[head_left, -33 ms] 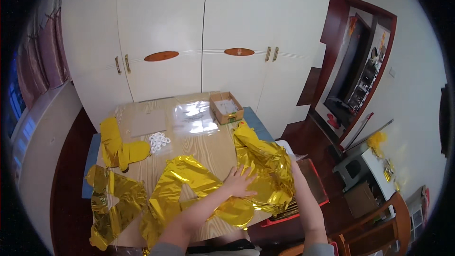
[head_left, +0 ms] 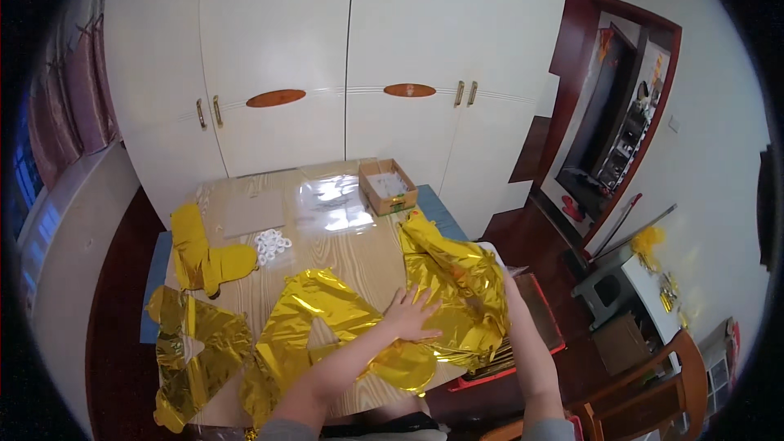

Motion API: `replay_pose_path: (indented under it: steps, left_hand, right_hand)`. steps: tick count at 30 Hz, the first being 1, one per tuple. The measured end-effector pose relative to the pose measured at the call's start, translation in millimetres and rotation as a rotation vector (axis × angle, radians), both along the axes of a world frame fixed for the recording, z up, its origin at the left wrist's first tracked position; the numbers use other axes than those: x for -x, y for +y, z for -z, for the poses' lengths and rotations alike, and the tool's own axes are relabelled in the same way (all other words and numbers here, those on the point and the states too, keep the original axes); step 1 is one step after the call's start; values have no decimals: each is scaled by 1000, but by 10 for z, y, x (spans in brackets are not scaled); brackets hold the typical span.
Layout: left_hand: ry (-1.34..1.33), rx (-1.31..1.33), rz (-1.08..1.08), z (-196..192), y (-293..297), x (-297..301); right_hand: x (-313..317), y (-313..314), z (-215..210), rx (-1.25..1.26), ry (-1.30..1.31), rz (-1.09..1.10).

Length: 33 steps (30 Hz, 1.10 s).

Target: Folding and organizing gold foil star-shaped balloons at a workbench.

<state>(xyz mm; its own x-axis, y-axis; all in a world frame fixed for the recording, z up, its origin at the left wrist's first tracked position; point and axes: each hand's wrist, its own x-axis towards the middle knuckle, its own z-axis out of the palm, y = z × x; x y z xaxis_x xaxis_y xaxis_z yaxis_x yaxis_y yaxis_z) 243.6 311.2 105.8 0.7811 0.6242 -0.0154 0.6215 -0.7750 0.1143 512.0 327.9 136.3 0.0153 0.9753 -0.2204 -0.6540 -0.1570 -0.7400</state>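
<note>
A crumpled gold foil balloon (head_left: 445,265) lies over the right part of the table, its right side raised in folds. My left hand (head_left: 411,316) presses flat on it with the fingers spread. My right hand (head_left: 504,271) is at the raised right edge of the same balloon; the foil hides its fingers. Under my left forearm lies another flat gold foil balloon (head_left: 320,294) with angular arms. Further left are a gold foil piece (head_left: 204,335) with a see-through part and a bent gold foil piece (head_left: 192,249).
White rings (head_left: 271,245) lie in a pile near the table's middle left. A cardboard box (head_left: 388,188) with white contents stands at the back right, beside a clear plastic sheet (head_left: 331,200). A wooden chair (head_left: 645,392) and a grey stool (head_left: 604,294) are to the right.
The foil folds beside my right hand have shifted slightly, showing a darker hollow. My left hand stays in place on the foil.
</note>
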Motion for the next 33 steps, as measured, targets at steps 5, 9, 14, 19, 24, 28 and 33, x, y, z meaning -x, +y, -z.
replay_pose_path:
  steps: [5, 9, 14, 19, 24, 28, 33]
  left_hand:
    - [46, 31, -25, 125, 20, 26]
    - [49, 16, -18, 101, -10, -22]
    - [-9, 20, -31, 53, -36, 41]
    - [-456, 35, -224, 82, 52, 475]
    - [-1079, -19, -540, -474, -508, 1471]
    - [-848, -321, -550, -854, -1041, 1955]
    - [-464, -288, -416, -743, -1407, 2104]
  right_hand:
    - [-549, 180, -123, -232, 124, 131]
    - [-1107, 329, -293, -493, 177, 337]
    - [-806, 108, -938, -553, -324, 588]
    - [503, -475, -1240, -506, -1505, 282]
    - [1756, -1128, -900, -1063, -1849, -248]
    - [2506, -1432, -195, -1252, -1724, -323]
    - [3059, -1685, 143, -1100, -1796, -451]
